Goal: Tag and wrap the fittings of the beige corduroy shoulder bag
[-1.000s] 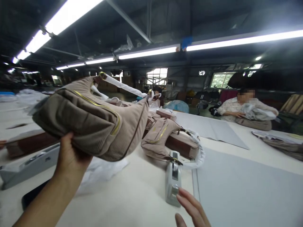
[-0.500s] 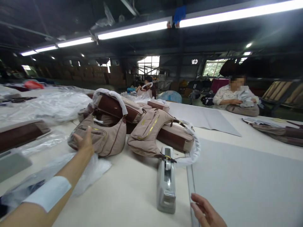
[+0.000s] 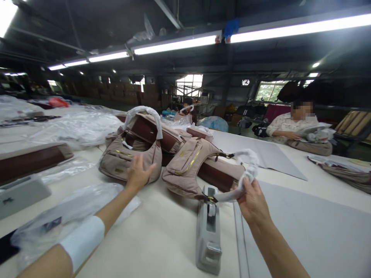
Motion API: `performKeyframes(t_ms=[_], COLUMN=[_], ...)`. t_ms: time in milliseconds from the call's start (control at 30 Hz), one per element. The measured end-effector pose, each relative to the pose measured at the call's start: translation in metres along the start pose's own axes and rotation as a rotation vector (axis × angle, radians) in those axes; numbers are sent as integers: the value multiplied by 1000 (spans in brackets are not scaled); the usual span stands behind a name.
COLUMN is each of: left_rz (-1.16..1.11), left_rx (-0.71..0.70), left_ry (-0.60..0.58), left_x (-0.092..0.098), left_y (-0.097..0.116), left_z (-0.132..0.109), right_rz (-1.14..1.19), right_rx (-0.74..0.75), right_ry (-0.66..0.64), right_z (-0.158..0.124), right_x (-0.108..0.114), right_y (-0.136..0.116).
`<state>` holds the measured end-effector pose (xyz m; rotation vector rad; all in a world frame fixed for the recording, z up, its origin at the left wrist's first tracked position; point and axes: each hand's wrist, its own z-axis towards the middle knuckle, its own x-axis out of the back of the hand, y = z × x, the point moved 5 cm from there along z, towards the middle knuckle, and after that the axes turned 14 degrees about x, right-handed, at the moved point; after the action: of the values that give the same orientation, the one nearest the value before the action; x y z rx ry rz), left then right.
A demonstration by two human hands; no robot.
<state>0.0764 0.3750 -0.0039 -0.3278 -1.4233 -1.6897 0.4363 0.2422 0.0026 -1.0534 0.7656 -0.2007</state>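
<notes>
My right hand (image 3: pixel 252 199) grips the white-wrapped strap (image 3: pixel 232 195) of a beige handbag (image 3: pixel 185 162), which lies tilted on the table with yellow-trimmed pockets. With fingers spread, my left hand (image 3: pixel 139 172) is in front of a second beige handbag (image 3: pixel 118 168); whether it touches the fabric I cannot tell. That bag stands upright, its wrapped strap (image 3: pixel 144 111) arching over it. Further beige and brown bags (image 3: pixel 153 133) are piled behind the two. A grey tape dispenser (image 3: pixel 209 239) sits on the table below the right-hand bag, overlapped by the strap's end.
Clear plastic bags (image 3: pixel 78 123) are heaped at the left, with another plastic bag (image 3: pixel 78 204) under my left arm. A grey box-like object (image 3: pixel 23 197) stands at the left edge. Grey sheets (image 3: pixel 307 224) cover the right side. A co-worker (image 3: pixel 298 123) sits across the table.
My right hand has moved up and forward from the table edge and taken hold of the strap, lifting it somewhat. My left hand has shifted right across the other bag.
</notes>
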Motion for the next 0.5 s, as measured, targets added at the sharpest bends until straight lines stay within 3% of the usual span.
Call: performKeyframes(t_ms=[67, 167, 233, 367, 433, 500], left_rz=[23, 17, -48, -220, -319, -390], left_rx=[-245, -439, -370, -209, -217, -200], left_ry=[-164, -367, -323, -150, -197, -269], left_x=[-14, -33, -30, 19, 49, 75], left_y=[28, 59, 68, 64, 57, 44], left_z=[-52, -124, -145, -158, -176, -211], right_rz=[16, 39, 56, 125, 120, 87], right_rx=[51, 88, 104, 53, -8, -44], right_ry=[-164, -369, -476, -728, -807, -819], right_z=[-22, -62, -87, -132, -151, -164], right_x=[-49, -108, -133, -157, -152, -135], right_y=[-23, -53, -75, -130, -156, -177])
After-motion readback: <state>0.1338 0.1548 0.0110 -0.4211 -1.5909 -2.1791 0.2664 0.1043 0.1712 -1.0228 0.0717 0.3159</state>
